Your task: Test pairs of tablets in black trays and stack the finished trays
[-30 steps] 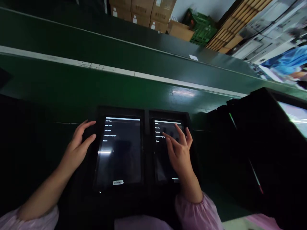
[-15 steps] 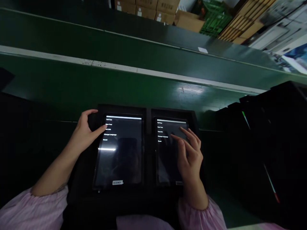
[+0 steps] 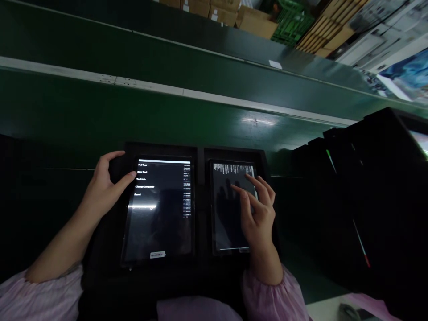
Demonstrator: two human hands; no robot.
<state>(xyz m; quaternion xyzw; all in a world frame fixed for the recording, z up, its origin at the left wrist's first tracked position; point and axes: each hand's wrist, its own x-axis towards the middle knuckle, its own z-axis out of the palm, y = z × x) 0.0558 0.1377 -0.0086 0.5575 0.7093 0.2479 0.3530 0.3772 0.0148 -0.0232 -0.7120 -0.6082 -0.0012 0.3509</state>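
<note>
- Left tablet [image 3: 158,234]: white menu lines "Full Test", "Item Test", "Test Info", "Change Language" and "Reset".
- Same tablet, right edge of the display: a column headed "Test Info", its lower lines cut off and mostly too small to read.
- Barcode sticker [image 3: 158,254] near its bottom: print illegible.
- Right tablet [image 3: 223,229]: sideways text, too small to read.

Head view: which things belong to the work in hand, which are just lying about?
In the work:
left tablet, left hand at its edge
right tablet, right hand over its screen
black tray holding both

Apparently just lying about:
white slip on the green bench
cardboard boxes
green crate
</note>
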